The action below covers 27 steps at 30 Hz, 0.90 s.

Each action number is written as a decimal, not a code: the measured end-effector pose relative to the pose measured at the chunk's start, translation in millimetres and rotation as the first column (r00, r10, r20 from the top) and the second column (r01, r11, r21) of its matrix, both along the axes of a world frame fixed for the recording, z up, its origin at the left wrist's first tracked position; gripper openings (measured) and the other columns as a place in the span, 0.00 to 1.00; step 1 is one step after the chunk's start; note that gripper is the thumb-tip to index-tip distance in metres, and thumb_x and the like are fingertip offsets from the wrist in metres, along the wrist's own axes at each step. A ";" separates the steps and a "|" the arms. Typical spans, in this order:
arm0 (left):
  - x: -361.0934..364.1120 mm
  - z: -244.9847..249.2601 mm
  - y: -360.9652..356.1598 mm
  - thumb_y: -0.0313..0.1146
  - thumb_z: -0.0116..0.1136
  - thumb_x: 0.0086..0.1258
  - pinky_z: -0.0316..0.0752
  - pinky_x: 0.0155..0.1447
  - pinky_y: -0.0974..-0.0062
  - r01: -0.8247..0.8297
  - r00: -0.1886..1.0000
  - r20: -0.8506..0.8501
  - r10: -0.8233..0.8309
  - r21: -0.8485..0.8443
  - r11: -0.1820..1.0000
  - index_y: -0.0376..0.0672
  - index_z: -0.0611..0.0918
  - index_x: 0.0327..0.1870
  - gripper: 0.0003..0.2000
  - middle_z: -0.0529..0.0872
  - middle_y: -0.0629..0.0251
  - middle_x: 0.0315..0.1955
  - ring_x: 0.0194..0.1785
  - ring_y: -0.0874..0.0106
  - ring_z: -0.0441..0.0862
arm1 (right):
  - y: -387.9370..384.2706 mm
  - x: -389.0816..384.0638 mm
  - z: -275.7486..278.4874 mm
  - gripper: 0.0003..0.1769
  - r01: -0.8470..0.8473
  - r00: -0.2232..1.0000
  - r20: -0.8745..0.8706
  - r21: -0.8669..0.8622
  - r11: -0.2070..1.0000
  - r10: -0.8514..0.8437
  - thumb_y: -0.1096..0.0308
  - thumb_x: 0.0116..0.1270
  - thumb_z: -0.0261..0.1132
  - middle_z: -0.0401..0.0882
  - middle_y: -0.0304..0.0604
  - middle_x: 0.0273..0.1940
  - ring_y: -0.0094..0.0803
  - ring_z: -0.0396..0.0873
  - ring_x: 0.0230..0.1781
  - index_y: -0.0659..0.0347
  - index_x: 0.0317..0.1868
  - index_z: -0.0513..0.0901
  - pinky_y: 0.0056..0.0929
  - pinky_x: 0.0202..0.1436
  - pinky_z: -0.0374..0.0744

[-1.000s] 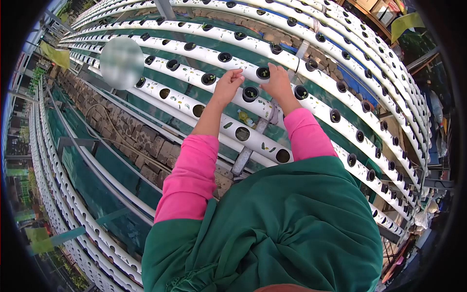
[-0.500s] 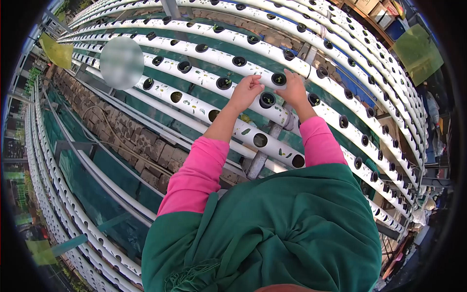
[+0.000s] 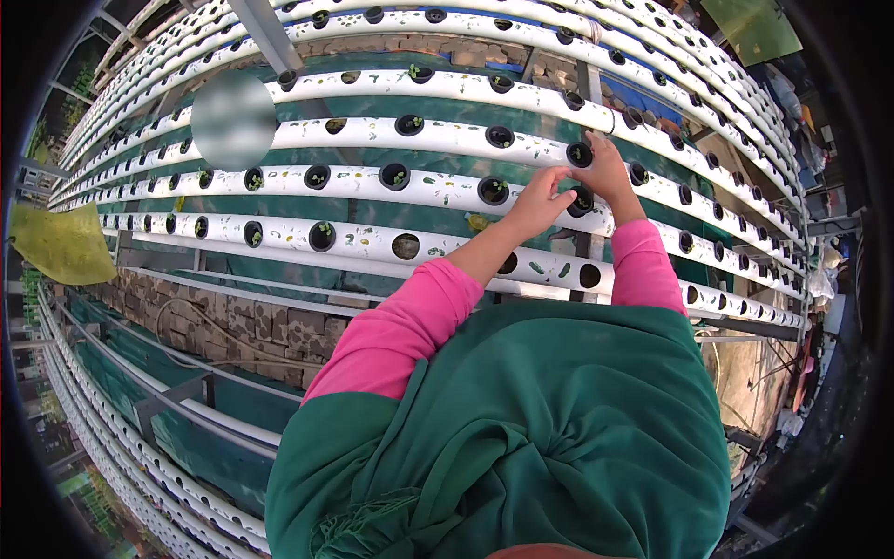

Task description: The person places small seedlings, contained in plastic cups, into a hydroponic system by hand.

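- Currently facing white pipes (image 3: 456, 133) with long axes crosswise.
- Curving right hand (image 3: 610, 170) beside black pot (image 3: 579, 155), grip unclear.
- Hovering with left hand (image 3: 537, 201) partly spread, seemingly empty, lower left of pot.
- Finding pot seated in pipe, just left of nearer right hand.

Two hands (image 3: 537, 207) and two pink sleeves (image 3: 402, 321) show.

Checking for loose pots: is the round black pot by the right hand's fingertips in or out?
In: the black pot sits in the white tubular pipe, only its top showing.
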<state>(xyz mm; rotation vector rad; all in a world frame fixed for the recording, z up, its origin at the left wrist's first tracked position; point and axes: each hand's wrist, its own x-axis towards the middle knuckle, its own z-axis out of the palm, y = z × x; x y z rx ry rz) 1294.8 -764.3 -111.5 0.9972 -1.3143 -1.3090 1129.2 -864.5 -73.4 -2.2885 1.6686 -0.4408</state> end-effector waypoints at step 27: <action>36.4 43.6 17.3 0.29 0.61 0.68 0.66 0.69 0.70 0.037 0.999 -0.021 -0.038 -0.028 0.999 0.39 0.75 0.60 0.20 0.78 0.57 0.58 0.64 0.68 0.73 | 12.9 4.1 15.7 0.43 0.100 0.978 0.179 0.066 0.993 -0.111 0.60 0.48 0.74 0.78 0.58 0.54 0.50 0.77 0.57 0.62 0.66 0.71 0.39 0.62 0.74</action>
